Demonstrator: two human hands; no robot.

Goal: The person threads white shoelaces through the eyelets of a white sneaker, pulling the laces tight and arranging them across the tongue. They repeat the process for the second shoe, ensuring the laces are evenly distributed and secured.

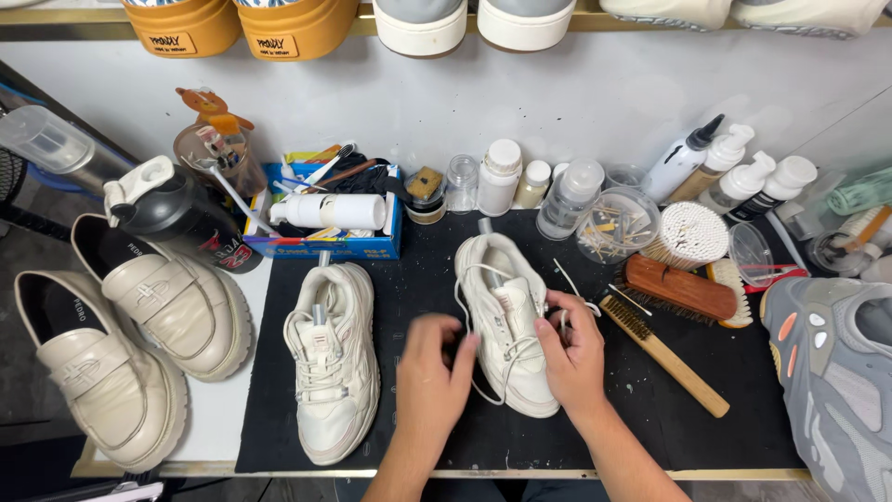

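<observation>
Both hands' fingers (550, 327) pinched on white sneaker (505, 321) laces (474, 279)

Bare black mat (743, 409) at four o'clock offers passage. Wooden brushes (664, 353) obstruct at three o'clock, bottles (500, 177) at twelve, second white sneaker (333, 358) at nine.

Two big cream leather loafers (130, 344) sit at the left. A black bottle with a white cap (177, 216) stands behind them. A brown wooden brush (678, 288) lies at the right, near a round tub of cotton swabs (692, 232). A grey sneaker with orange spots (836, 372) sits far right.
</observation>
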